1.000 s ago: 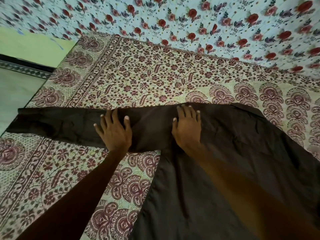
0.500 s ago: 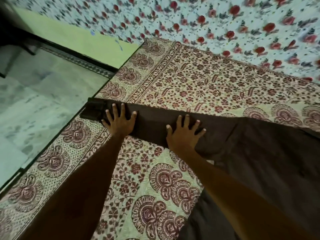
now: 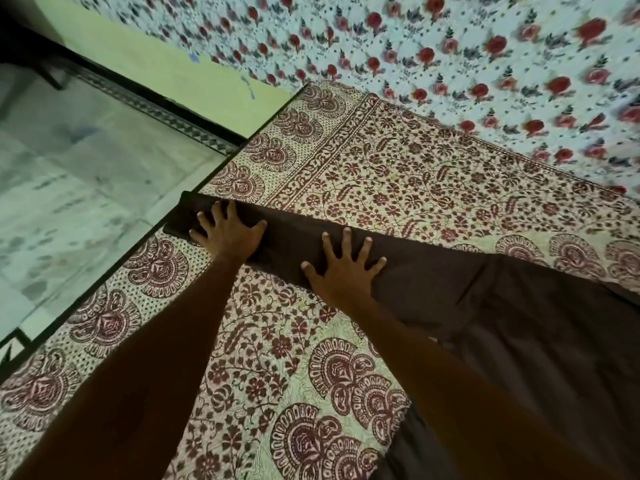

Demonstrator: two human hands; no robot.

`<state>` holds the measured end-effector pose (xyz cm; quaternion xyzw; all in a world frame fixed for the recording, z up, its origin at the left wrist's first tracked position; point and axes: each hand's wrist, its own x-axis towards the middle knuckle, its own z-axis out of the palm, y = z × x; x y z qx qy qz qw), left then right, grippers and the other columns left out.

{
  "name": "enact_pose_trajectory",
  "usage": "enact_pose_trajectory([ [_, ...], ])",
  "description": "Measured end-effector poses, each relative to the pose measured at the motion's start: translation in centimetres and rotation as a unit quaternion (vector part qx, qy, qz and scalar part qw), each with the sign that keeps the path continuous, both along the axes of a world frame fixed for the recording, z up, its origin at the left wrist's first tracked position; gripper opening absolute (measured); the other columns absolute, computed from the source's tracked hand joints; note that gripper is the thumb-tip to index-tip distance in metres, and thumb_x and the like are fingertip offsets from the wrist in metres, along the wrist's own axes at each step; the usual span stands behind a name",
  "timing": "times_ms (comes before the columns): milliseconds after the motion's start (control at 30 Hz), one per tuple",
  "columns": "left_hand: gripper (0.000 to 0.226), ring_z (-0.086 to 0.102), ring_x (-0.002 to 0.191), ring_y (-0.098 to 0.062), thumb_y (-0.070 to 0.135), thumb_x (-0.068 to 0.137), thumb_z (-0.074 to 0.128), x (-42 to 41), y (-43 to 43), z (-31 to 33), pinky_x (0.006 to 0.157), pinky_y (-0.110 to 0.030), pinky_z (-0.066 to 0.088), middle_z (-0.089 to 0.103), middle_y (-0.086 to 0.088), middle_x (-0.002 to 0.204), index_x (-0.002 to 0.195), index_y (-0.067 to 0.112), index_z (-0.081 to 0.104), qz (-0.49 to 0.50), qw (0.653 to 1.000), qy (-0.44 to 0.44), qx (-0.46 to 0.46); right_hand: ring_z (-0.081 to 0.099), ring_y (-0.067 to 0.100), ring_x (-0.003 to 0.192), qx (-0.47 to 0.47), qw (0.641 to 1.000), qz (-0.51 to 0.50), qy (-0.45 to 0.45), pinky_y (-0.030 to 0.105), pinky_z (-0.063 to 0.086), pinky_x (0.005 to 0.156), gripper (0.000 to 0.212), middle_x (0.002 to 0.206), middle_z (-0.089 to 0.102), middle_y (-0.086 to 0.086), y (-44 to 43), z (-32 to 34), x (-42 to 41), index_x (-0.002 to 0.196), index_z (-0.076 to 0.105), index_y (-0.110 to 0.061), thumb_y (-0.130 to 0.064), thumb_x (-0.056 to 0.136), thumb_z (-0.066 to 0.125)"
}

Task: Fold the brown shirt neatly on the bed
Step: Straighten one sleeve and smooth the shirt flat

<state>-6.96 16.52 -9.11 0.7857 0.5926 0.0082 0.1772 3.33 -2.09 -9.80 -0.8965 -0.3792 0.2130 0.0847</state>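
The brown shirt (image 3: 519, 323) lies spread on the bed, its body at the lower right. One long sleeve (image 3: 294, 244) stretches left across the patterned bedcover (image 3: 398, 174), and its cuff reaches the bed's left edge. My left hand (image 3: 230, 233) rests flat on the sleeve near the cuff, fingers spread. My right hand (image 3: 341, 271) presses flat on the sleeve further right, fingers apart. Neither hand grips the cloth.
The bed's left edge (image 3: 145, 251) runs diagonally, with pale floor tiles (image 3: 76, 188) beyond it. A green wall strip (image 3: 166, 67) stands behind the floor. A white sheet with red flowers (image 3: 485, 64) covers the far part of the bed.
Both hands have slid left along the sleeve toward the cuff, staying flat on it. The camera has swung left, so more floor shows.
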Motion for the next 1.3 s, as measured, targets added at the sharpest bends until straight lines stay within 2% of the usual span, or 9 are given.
enact_pose_trajectory([
  [100,0.065,0.03,0.135,-0.041,0.04,0.082,0.061,1.4,-4.1,2.4,0.111,-0.058,0.021,0.035,-0.015,0.147,0.137,0.01,0.041,-0.006,0.997,-0.046,0.059,0.012,0.037,0.145,0.058,0.996,-0.059,0.02,0.067,0.011,0.111,0.064,0.159,0.018,0.003,-0.9,2.0,0.7,0.148,0.028,-0.031,-0.062,0.092,0.036],
  [200,0.047,0.04,0.125,-0.037,0.034,0.085,0.06,2.6,-11.3,3.4,0.103,-0.052,0.03,0.046,-0.014,0.135,0.126,0.012,0.05,-0.068,0.988,-0.13,0.057,0.034,0.029,0.131,0.106,0.983,-0.144,-0.045,0.053,0.032,0.104,0.044,0.142,0.041,0.003,-4.8,4.0,1.7,0.133,0.047,-0.027,-0.043,0.092,0.05],
  [300,0.033,0.05,0.115,-0.032,0.032,0.085,0.057,3.2,-18.9,2.7,0.095,-0.044,0.039,0.057,-0.007,0.122,0.116,0.02,0.059,-0.174,0.968,-0.179,0.004,0.042,0.028,0.123,0.115,0.974,-0.181,-0.069,0.047,0.038,0.098,0.03,0.129,0.052,0.001,-11.3,4.7,2.8,0.119,0.056,-0.028,-0.035,0.09,0.054],
  [433,0.032,0.052,0.108,-0.03,0.029,0.08,0.054,3.9,-29.5,2.0,0.092,-0.042,0.041,0.06,-0.003,0.116,0.111,0.024,0.06,-0.317,0.926,-0.203,-0.034,0.05,0.029,0.112,0.12,0.962,-0.229,-0.085,0.043,0.044,0.092,0.023,0.118,0.06,0.0,-23.4,3.8,3.6,0.111,0.061,-0.027,-0.028,0.088,0.056],
  [667,0.038,0.041,0.125,-0.019,0.023,0.085,0.057,6.9,-45.8,2.0,0.102,-0.038,0.036,0.05,0.002,0.132,0.123,0.024,0.055,-0.524,0.83,-0.193,-0.022,0.059,0.03,0.099,0.047,0.939,-0.31,-0.138,0.039,0.042,0.092,0.021,0.106,0.066,0.006,-44.8,2.5,2.6,0.106,0.068,-0.018,-0.018,0.087,0.059],
  [867,0.044,0.045,0.123,-0.022,0.025,0.085,0.06,9.4,-57.7,2.0,0.101,-0.039,0.038,0.048,0.001,0.136,0.128,0.022,0.054,-0.601,0.785,-0.141,-0.046,0.057,0.038,0.092,0.045,0.89,-0.425,-0.157,0.043,0.049,0.081,0.023,0.101,0.064,0.013,-58.8,4.1,2.6,0.103,0.067,-0.017,-0.015,0.084,0.053],
  [1033,0.03,0.051,0.116,-0.024,0.021,0.089,0.058,11.5,-66.6,3.2,0.095,-0.043,0.045,0.053,0.001,0.129,0.119,0.022,0.061,-0.631,0.761,-0.141,-0.054,0.052,0.038,0.092,0.004,0.838,-0.512,-0.19,0.044,0.046,0.076,0.019,0.104,0.06,0.016,-70.0,6.5,3.3,0.103,0.061,-0.012,-0.01,0.086,0.054],
  [1167,0.022,0.06,0.097,-0.027,0.013,0.09,0.054,15.3,-73.1,4.5,0.081,-0.04,0.052,0.059,-0.002,0.111,0.108,0.02,0.065,-0.644,0.746,-0.158,-0.057,0.052,0.039,0.104,-0.092,0.803,-0.578,-0.118,0.046,0.046,0.079,0.037,0.124,0.05,0.016,-76.9,6.7,3.6,0.123,0.049,-0.008,-0.012,0.086,0.048],
  [1300,0.03,0.063,0.085,-0.031,0.003,0.087,0.051,19.7,-79.1,5.2,0.072,-0.044,0.055,0.053,-0.006,0.114,0.113,0.018,0.059,-0.67,0.729,-0.129,-0.049,0.063,0.036,0.101,-0.111,0.751,-0.651,-0.025,0.038,0.048,0.072,0.046,0.137,0.041,0.017,-82.9,5.7,3.0,0.14,0.027,-0.009,-0.012,0.097,0.043],
])
